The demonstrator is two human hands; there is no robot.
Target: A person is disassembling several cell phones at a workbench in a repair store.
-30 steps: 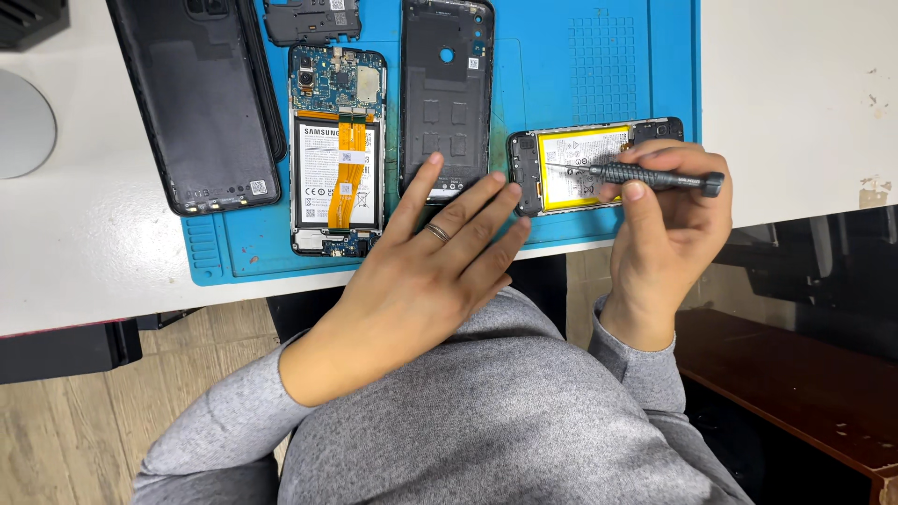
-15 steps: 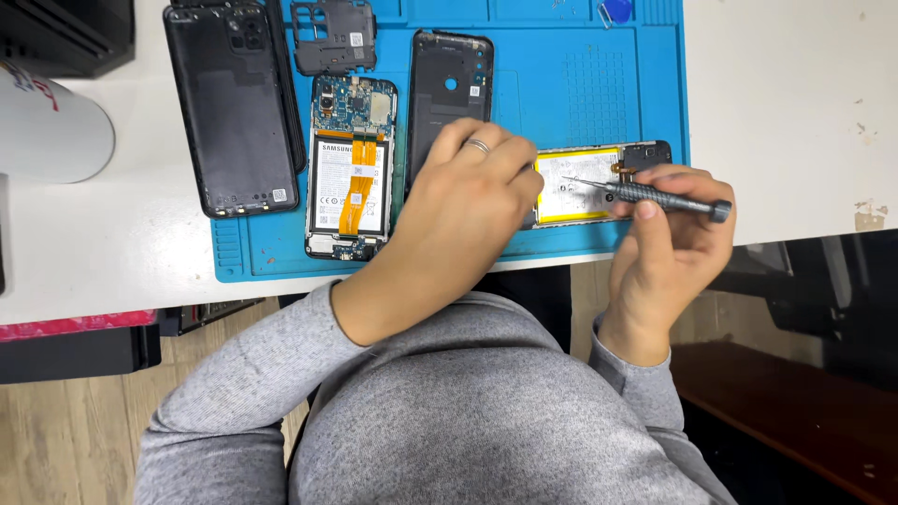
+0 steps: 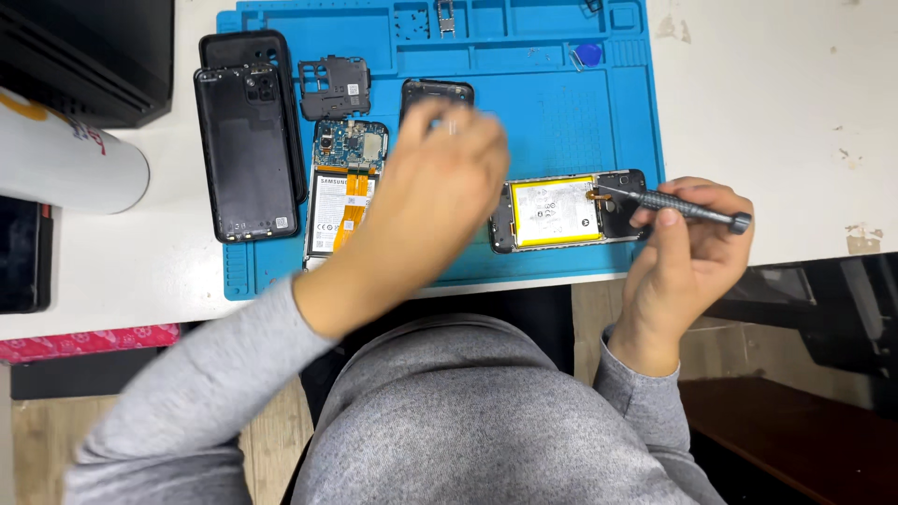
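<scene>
An opened phone with a yellow battery (image 3: 561, 211) lies sideways on the blue work mat (image 3: 580, 112). My right hand (image 3: 683, 243) grips a dark screwdriver (image 3: 687, 208), its tip touching the phone beside the battery. My left hand (image 3: 440, 187) is blurred and hovers over the mat left of that phone, fingers curled, covering part of a black back cover (image 3: 436, 92). I cannot make out anything in it. A second opened phone with an orange flex cable (image 3: 344, 196) lies left of my left hand.
Two black back covers (image 3: 248, 150) rest at the mat's left edge, with a small black frame piece (image 3: 334, 86) beside them. A white cylinder (image 3: 65, 164) lies on the white table at far left. A blue pick (image 3: 587, 54) and metal tweezers (image 3: 446, 17) sit near the mat's top.
My left hand has lifted off the yellow-battery phone and moved left and up over the mat. The right hand keeps the screwdriver on the phone. The camera view shifted.
</scene>
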